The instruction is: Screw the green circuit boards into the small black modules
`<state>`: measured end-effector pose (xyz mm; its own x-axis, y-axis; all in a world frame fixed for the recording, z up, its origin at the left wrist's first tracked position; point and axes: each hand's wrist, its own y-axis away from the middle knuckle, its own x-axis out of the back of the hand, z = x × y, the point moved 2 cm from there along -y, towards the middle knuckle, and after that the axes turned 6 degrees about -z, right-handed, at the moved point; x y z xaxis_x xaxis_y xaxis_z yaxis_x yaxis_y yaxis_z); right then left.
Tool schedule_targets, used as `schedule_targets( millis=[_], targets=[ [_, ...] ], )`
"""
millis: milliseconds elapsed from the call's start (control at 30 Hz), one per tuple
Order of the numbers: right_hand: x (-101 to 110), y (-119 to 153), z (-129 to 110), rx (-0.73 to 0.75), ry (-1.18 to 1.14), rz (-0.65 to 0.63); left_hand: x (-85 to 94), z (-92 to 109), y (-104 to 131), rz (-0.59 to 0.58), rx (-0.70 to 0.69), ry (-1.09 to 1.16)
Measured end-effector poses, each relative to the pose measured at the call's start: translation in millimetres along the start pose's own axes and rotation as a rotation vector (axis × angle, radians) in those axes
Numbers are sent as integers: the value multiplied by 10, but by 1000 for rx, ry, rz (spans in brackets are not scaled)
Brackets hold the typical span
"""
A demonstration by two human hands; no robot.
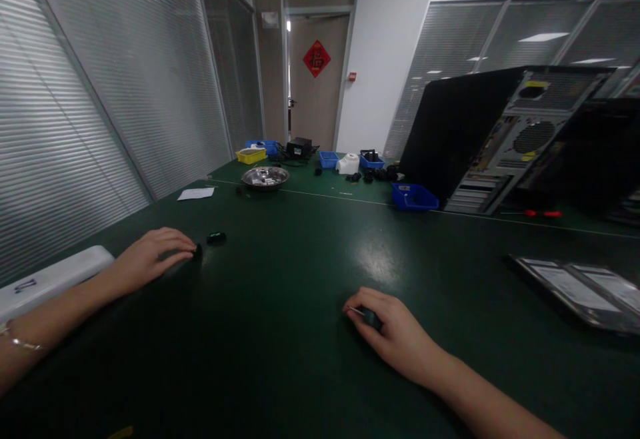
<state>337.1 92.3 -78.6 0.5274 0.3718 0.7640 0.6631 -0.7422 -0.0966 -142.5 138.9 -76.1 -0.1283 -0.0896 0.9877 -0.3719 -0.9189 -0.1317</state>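
On the left of the green table (pixel 280 246), my left hand (pixel 155 257) has its fingertips closed on a small dark piece (pixel 198 250). Just beyond those fingertips lies a small black part (pixel 217 238) with a green marking. Right of centre, my right hand (pixel 390 332) is curled around a small screwdriver with a dark handle (pixel 371 319) and a thin metal shaft that points left. The two hands are far apart.
A white case (pixel 55 282) lies beside my left forearm. Farther back are a metal bowl (pixel 265 178), white paper (pixel 196 194), a yellow tray (pixel 251 156) and a blue tray (pixel 415 198). A computer tower (pixel 465 132) and drives in trays (pixel 575 289) stand right.
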Motion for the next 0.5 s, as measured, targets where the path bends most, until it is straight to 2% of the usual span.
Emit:
schedule_targets(
  millis=[500],
  targets=[
    [10, -27, -8, 29, 6, 7, 127, -13, -219, -132, 229, 76]
  ],
)
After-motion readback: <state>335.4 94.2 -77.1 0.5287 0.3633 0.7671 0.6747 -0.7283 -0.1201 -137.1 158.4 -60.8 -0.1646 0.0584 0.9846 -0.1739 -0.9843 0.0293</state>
